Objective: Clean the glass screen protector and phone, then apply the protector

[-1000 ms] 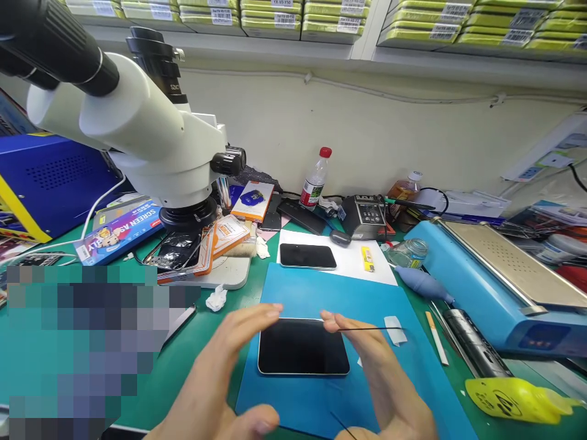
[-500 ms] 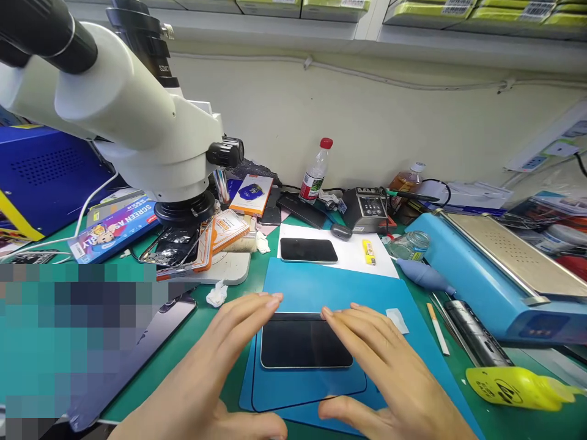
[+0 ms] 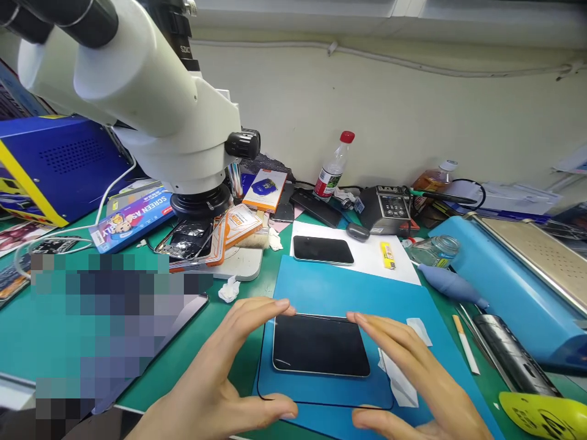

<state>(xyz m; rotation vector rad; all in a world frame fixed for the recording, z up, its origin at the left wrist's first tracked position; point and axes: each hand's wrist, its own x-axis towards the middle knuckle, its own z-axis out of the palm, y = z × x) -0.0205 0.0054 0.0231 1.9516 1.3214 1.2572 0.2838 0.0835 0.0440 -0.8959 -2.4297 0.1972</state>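
Observation:
A clear screen protector (image 3: 325,389) with a thin black border is held by its edges between my two hands. Fingertips and thumb of my left hand (image 3: 229,373) grip its left end. At the right end, my right hand (image 3: 413,373) grips it the same way. Beneath the clear sheet, a phone (image 3: 321,345) lies face up with a dark screen on a blue mat (image 3: 348,275). Whether the sheet touches the phone I cannot tell. Part of a white paper piece (image 3: 403,388) shows under my right hand.
A microscope (image 3: 160,104) stands at the left. Behind the mat, another phone (image 3: 323,249) and a yellow lighter (image 3: 387,255) rest on white paper. A blower bulb (image 3: 452,284), a cigarette (image 3: 466,345) and a yellow bottle (image 3: 541,415) lie at the right, by a blue machine (image 3: 513,287).
The view has swung left, so things sit further right. My right hand has moved a little away from my left, uncovering the phone's right end. The protector's near edge looks more level.

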